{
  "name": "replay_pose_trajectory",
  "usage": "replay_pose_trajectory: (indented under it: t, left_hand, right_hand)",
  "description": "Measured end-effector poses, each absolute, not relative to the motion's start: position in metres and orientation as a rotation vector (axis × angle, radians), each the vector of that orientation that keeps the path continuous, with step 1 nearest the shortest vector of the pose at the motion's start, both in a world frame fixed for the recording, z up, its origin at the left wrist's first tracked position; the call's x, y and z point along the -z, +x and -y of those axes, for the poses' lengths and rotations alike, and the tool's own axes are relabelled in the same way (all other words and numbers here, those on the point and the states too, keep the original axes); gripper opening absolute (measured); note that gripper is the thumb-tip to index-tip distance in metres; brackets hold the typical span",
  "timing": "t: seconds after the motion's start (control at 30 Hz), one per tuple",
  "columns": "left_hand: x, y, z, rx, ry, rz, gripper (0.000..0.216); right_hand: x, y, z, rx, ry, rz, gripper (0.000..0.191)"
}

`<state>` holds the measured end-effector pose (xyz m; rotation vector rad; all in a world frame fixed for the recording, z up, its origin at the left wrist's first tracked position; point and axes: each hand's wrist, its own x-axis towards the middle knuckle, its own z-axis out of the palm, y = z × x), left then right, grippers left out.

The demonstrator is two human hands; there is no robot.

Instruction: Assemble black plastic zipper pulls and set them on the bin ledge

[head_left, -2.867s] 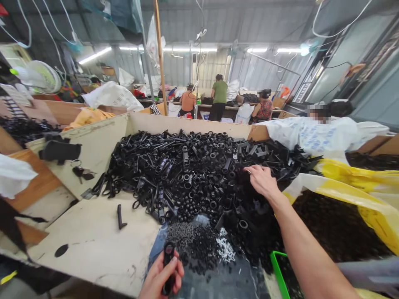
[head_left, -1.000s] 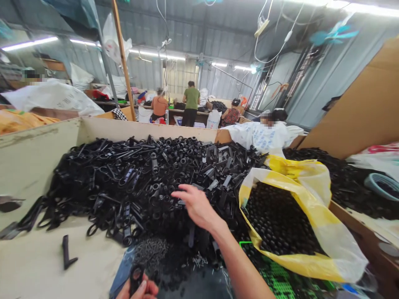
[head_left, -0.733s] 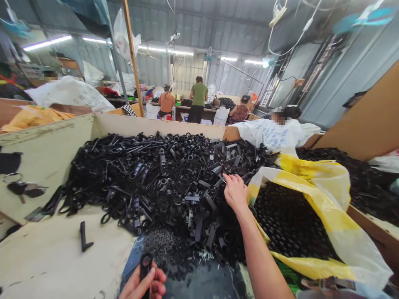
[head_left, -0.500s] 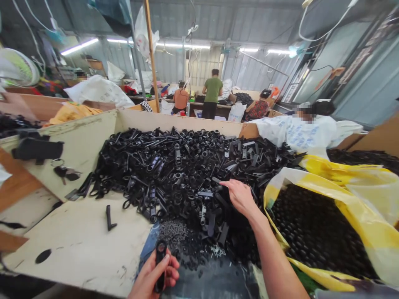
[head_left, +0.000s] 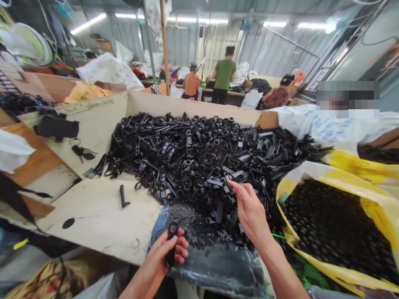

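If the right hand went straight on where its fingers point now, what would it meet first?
Probably the heap of loose black plastic parts, just ahead of the right hand; depth is unclear, so its fingertips may be touching it.

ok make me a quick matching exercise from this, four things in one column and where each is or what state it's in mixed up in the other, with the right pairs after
Column one
1. left hand
2. keys
3. L-shaped black part
4. yellow and white bag

Column two
A. lying on the pale board, apart from the pile
B. open, with many small dark pieces inside
C. closed around a long black part
D. against the pale side panel

Right pairs
1-C, 2-D, 3-A, 4-B
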<state>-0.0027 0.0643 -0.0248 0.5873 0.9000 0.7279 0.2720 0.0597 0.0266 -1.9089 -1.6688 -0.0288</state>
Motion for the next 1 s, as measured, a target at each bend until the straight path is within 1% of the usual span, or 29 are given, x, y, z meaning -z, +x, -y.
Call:
replay_pose_trajectory:
  t: [0.07,0.13,0.3,0.43,0.53,0.63,0.8,0.93,1.0]
  left_hand:
    - [0.023,-0.006,-0.062,-0.700,0.566,-0.865,0.043]
    - [0.020,-0.007,-0.060,-0.689,0.558,-0.846,0.046]
    - [0.012,-0.001,-0.055,-0.668,0.573,-0.879,0.054]
    - [0.006,0.000,-0.053,-0.663,0.553,-0.943,0.051]
    - [0.004,-0.002,-0.052,-0.684,0.507,-0.917,0.054]
    - [0.003,-0.001,-0.052,-0.699,0.477,-0.913,0.057]
    - [-0.001,0.005,-0.051,-0.716,0.462,-0.876,0.053]
    - [-0.004,0.006,-0.050,-0.712,0.449,-0.826,0.053]
    - [-0.004,0.005,-0.051,-0.710,0.446,-0.823,0.054]
  right_hand:
    - [-0.021,0.258,-0.041,-0.049,-1.958,1.569,0.040]
    - [-0.010,0.244,-0.029,-0.063,-2.050,1.553,0.038]
    - [0.010,0.232,-0.037,0.130,-2.337,1.621,0.035]
    - [0.007,0.249,-0.047,0.140,-2.281,1.526,0.037]
    - [0.004,0.257,-0.044,0.127,-2.231,1.492,0.032]
    - [0.003,0.251,-0.039,0.170,-2.248,1.481,0.031]
    - [0.006,0.233,-0.042,0.219,-2.265,1.519,0.030]
    - [0.005,0.240,-0.047,0.204,-2.211,1.497,0.025]
    - [0.001,0.246,-0.046,0.201,-2.165,1.440,0.026]
